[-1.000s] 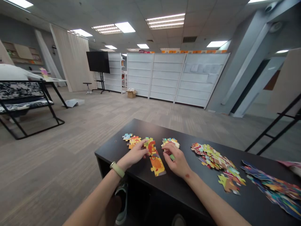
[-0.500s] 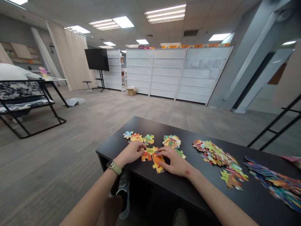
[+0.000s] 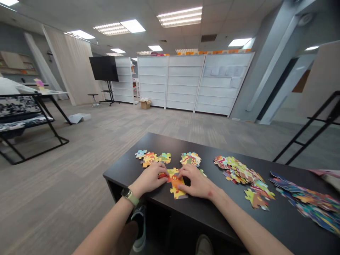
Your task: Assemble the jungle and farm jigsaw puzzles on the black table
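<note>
On the black table (image 3: 159, 140), several joined jigsaw puzzle pieces (image 3: 176, 184) in orange and yellow lie between my hands. My left hand (image 3: 150, 178), with a watch on its wrist, has its fingers curled down on the left side of this cluster, at a red-orange piece partly hidden under them. From the right, the thumb and fingers of my right hand (image 3: 195, 181) grip the orange and yellow piece. Just beyond my left hand lie a few loose puzzle pieces (image 3: 150, 158). A small pile of pieces (image 3: 190, 159) sits beyond my right hand.
A larger heap of puzzle pieces (image 3: 239, 170) spreads to the right on the table. Farther right lie dark, colourful pieces (image 3: 305, 198). A black metal frame (image 3: 305, 134) stands beyond the right side. At left, a person in white sits on a patterned chair (image 3: 21, 113).
My left hand has moved right and closed over the red-orange piece at the cluster's left. My right hand stays on the orange and yellow piece. The view has shifted slightly.
</note>
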Available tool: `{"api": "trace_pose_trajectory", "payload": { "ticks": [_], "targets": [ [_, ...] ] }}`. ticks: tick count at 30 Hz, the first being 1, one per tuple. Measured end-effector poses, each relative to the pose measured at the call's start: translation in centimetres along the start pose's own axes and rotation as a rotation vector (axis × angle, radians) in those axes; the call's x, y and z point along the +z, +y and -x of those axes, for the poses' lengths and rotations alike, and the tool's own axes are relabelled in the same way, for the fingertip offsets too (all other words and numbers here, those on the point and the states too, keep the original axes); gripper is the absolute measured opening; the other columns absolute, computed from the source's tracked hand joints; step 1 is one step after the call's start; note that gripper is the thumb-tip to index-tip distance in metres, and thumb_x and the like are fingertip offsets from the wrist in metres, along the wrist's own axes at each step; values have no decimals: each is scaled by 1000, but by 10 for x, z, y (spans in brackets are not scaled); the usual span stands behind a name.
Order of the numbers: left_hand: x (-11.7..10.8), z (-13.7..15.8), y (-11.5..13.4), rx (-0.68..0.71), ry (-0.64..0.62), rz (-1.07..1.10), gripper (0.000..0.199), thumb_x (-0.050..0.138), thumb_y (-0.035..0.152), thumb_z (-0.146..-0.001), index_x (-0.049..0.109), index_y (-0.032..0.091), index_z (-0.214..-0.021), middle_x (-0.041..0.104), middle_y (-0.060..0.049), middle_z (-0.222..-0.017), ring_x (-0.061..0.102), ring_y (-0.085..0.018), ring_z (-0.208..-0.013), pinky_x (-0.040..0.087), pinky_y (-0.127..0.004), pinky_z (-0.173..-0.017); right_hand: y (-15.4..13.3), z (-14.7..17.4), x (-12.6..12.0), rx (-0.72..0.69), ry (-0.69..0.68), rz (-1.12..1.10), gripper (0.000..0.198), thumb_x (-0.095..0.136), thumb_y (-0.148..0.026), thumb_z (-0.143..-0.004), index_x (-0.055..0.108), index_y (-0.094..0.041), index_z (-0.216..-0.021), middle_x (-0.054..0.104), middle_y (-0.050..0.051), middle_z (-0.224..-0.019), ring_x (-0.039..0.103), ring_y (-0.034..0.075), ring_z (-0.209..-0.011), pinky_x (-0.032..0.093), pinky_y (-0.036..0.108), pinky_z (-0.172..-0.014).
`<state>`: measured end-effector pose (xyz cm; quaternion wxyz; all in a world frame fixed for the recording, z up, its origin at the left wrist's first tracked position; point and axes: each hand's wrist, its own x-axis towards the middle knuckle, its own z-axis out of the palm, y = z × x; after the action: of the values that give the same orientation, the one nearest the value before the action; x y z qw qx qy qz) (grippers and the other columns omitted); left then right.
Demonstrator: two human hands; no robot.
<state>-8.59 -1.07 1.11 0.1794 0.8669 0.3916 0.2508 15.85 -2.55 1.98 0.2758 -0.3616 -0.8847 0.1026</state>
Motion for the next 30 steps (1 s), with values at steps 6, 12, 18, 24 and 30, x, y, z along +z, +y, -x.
{"api": "trace_pose_trajectory", "payload": {
  "ticks": [6, 12, 18, 24, 30],
  "targets": [
    [9, -9, 5, 77, 124, 113, 31, 48, 15, -94, 74, 26, -106, 59, -7, -132, 57, -22, -120, 43, -38, -107, 32, 0, -11, 173, 340, 163, 27, 57, -20, -87, 68, -23, -112, 67, 10, -115, 57, 28, -111, 47, 48, -97],
    [-4, -10, -3, 42, 350, 78, 28, 43, 14, -94, 69, 22, -97, 65, -8, -112, 61, -22, -107, 47, -40, -100, 68, 6, -3, 269, 194, 253, 30, 70, -27, -79, 70, -26, -109, 66, 8, -124, 57, 29, -115, 46, 50, -98],
    [2, 3, 15, 128, 28, 50, 20, 62, 27, -89, 70, 24, -107, 63, -8, -119, 57, -24, -113, 44, -38, -104, 75, 5, -3, 331, 327, 107, 50, 69, -20, -72, 60, -20, -121, 66, 9, -117, 62, 26, -110, 49, 43, -98],
    [9, 2, 25, 89, -76, -66, 30, 67, 36, -87, 69, 29, -116, 59, -7, -131, 50, -28, -123, 37, -44, -109, 79, 7, -17, 394, 459, 64, 36, 66, -25, -74, 63, -20, -109, 67, 7, -106, 65, 25, -98, 52, 42, -90],
    [14, -1, 28, 122, -101, -122, 39, 63, 43, -91, 62, 34, -129, 53, -5, -143, 46, -30, -129, 35, -48, -108, 84, 5, -17, 507, 644, -24, 36, 68, -46, -81, 64, -19, -104, 69, 11, -108, 68, 26, -93, 57, 42, -80]
  ]
}}
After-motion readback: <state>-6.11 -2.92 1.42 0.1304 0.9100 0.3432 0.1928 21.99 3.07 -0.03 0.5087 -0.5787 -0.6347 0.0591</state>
